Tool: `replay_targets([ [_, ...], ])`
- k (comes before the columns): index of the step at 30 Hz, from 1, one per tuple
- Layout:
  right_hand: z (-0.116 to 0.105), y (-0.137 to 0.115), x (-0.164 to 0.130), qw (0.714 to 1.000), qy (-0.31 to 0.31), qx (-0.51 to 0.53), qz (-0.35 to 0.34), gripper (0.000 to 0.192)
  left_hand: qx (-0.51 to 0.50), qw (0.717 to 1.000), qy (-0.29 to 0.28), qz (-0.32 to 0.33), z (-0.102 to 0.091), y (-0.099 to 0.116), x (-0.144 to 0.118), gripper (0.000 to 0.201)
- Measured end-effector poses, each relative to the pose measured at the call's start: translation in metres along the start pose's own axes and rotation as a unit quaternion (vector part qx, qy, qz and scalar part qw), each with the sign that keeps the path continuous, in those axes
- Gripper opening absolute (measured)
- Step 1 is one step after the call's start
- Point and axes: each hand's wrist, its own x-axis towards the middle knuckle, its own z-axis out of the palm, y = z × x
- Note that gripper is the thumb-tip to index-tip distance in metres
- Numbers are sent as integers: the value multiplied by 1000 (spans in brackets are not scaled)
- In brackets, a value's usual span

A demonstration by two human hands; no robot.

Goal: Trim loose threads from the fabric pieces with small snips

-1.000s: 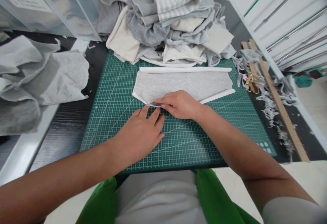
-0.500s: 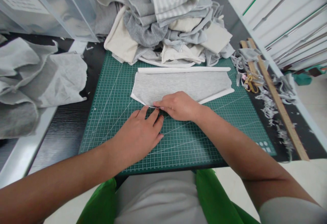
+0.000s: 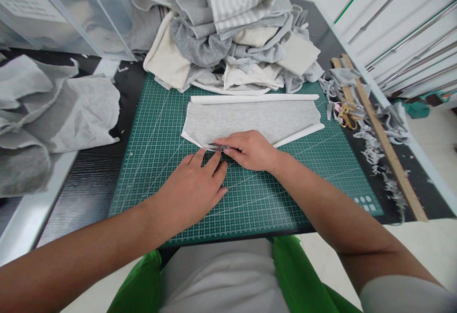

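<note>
A light grey fabric piece (image 3: 250, 118) with curled white edges lies flat on the green cutting mat (image 3: 157, 127). My right hand (image 3: 250, 150) rests on the fabric's near edge, closed around a small metal tool (image 3: 215, 146) whose tip points left at the fabric's lower left corner. My left hand (image 3: 189, 189) lies palm down on the mat just below that corner. Its fingers are spread and reach up to the tool's tip and the fabric's edge.
A tall pile of grey, cream and striped fabric (image 3: 228, 32) sits at the mat's far edge. Crumpled grey cloth (image 3: 46, 108) lies at the left under a clear plastic bin (image 3: 64, 13). At the right are a wooden ruler (image 3: 382, 137), gold scissors (image 3: 344, 115) and fabric scraps.
Both hands stay in the same place at the fabric's near corner. Only the view has shifted a little.
</note>
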Motion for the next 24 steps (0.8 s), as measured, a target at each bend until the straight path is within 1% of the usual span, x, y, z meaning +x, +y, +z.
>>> replay_targets([
  [9,3,3,-1,1000,18,14,1,38,0,1000,13,-1,0,0,-1,49],
  [16,6,7,-2,999,44,32,4,38,-5,1000,7,-6,-2,1,0,51],
  [24,6,7,-2,999,46,27,-3,38,2,1000,-4,-17,-1,1,0,54],
])
